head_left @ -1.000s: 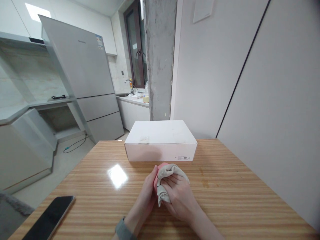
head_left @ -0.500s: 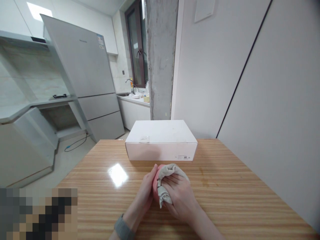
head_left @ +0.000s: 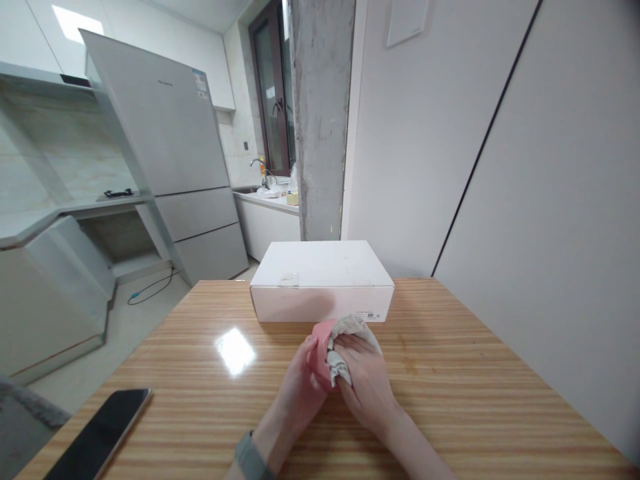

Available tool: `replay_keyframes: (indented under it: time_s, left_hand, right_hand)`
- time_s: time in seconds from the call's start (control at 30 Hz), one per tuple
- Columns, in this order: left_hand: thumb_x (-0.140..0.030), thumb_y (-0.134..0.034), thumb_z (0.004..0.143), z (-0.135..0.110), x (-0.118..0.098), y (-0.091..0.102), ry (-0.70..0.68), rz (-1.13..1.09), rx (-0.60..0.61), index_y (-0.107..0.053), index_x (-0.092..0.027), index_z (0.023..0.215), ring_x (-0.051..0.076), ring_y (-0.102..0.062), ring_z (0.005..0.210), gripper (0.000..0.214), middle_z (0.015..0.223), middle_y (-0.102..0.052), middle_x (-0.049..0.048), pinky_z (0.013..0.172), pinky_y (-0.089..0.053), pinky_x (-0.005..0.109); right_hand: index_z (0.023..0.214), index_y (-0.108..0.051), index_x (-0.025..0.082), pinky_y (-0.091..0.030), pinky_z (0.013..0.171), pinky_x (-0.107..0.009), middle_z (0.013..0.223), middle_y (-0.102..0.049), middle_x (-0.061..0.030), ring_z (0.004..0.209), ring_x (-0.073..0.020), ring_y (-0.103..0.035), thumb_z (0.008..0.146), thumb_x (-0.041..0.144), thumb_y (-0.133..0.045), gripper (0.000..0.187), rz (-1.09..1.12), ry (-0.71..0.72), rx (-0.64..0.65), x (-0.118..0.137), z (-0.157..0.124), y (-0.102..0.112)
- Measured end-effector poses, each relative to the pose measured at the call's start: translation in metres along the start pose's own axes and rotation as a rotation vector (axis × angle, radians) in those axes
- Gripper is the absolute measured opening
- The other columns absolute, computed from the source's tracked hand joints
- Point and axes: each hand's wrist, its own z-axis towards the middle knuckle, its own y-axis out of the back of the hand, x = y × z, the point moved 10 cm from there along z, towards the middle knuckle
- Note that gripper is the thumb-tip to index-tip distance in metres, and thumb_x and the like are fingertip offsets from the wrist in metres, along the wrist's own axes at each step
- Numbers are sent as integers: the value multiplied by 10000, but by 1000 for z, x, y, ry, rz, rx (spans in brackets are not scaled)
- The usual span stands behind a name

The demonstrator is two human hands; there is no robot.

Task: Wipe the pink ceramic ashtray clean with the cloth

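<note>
My left hand [head_left: 299,387] grips a small pink object [head_left: 321,347] from its left side, just above the wooden table [head_left: 200,373]. My right hand [head_left: 364,380] presses a crumpled beige cloth [head_left: 345,339] against the pink object's top and right side. Most of the pink object is hidden between the hands and the cloth. A closed white cardboard box [head_left: 321,280] lies on the table right behind the hands.
A black phone [head_left: 100,440] lies face up near the table's front left corner. Past the table's far edge stand a grey fridge [head_left: 165,153], kitchen counters, a sink and a concrete pillar [head_left: 320,120]. A white wall runs along the right.
Both hands have shifted slightly away from me toward the box. The pink object shows more at the left, and the cloth now sits higher on it.
</note>
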Motion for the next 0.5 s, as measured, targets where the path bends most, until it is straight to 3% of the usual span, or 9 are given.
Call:
replay_keyframes:
  time_s: [0.17, 0.3, 0.5]
  left_hand:
    - [-596, -569, 819, 2, -2, -16, 6, 61, 105, -697, -92, 1106, 298, -545, 1216, 594, 1167, -691, 133, 1083, -355, 360]
    - [-520, -532, 879, 3, -10, -13, -39, 138, 145, -692, -64, 1107, 284, -571, 1177, 535, 1105, -713, 137, 1094, -323, 359]
    - [-519, -603, 836, 1, -17, 12, -46, 296, -43, -736, -88, 927, 252, -652, 960, 460, 944, -738, 121, 911, -439, 324]
  right_hand:
    - [1114, -607, 125, -450, 975, -456, 1097, -704, -160, 1039, -285, -635, 895, 260, -384, 340, -120, 101, 2, 12, -3, -1]
    - [1075, -623, 122, -450, 985, -459, 1043, -714, -161, 1011, -297, -640, 872, 288, -389, 352, -116, 181, 64, 26, -5, -8]
    - [1009, -637, 120, -459, 986, -430, 1003, -714, -158, 958, -285, -644, 832, 277, -432, 313, -48, 184, 130, 32, -5, -17]
